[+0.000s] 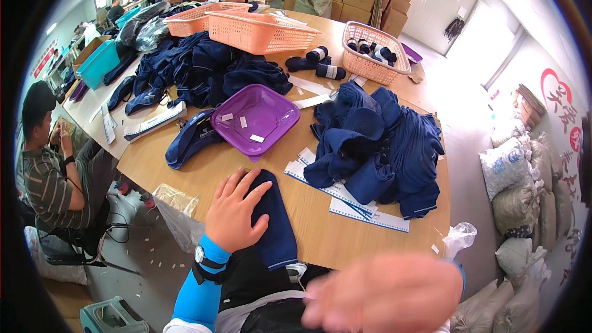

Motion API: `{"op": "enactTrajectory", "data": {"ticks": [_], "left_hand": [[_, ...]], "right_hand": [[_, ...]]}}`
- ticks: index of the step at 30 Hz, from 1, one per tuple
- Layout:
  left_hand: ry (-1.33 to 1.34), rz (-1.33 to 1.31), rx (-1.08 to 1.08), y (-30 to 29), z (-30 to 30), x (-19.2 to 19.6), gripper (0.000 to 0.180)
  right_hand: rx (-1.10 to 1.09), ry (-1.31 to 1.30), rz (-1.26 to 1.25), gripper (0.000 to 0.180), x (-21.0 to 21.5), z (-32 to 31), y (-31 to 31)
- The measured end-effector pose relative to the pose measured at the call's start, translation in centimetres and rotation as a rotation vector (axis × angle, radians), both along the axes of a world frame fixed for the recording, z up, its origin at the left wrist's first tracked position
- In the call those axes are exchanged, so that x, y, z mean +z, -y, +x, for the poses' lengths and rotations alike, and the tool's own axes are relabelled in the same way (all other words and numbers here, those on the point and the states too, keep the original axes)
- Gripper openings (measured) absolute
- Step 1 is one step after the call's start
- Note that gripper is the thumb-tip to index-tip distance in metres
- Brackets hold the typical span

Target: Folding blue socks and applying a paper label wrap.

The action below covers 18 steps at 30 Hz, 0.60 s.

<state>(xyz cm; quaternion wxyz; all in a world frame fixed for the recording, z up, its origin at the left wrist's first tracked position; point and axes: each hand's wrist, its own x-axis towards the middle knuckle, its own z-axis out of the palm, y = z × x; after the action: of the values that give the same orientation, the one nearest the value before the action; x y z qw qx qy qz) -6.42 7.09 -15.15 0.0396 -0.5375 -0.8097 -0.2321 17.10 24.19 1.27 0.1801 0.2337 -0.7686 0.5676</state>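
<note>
Left grip (237, 209) is spread wide, palm down on a navy sock (275, 234), its fingers not closed round it. That sock lies at the desk's near edge, its lower end reaching toward the person's lap. Right grip (388, 293) is a blur near the lens, right of the sock; whether it holds anything, I cannot tell. Beyond the left grip, on the desk (302, 203), sits a purple tray (277, 114) with small white tags (256, 139); to its right, a navy pile (394, 148) partly covers paper strips (370, 216).
</note>
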Motion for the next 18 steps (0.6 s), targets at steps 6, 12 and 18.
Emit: {"op": "enactTrajectory", "data": {"ticks": [6, 12, 18], "left_hand": [[0.011, -0.009, 0.071, 1.1, -0.5, 0.6, 0.065], [0.033, 0.052, -0.028, -0.3, -0.9, 0.1, 0.066], [0.000, 0.051, 0.024, 1.2, -0.5, -0.4, 0.064]], "right_hand": [[0.707, -0.182, -0.568, 0.050, -2.9, -1.1, 5.8], [0.797, 0.085, -0.104, 0.055, 2.5, 1.0, 0.0], [-0.740, -0.134, 0.677, 0.011, 1.2, -0.3, -3.1]]}}
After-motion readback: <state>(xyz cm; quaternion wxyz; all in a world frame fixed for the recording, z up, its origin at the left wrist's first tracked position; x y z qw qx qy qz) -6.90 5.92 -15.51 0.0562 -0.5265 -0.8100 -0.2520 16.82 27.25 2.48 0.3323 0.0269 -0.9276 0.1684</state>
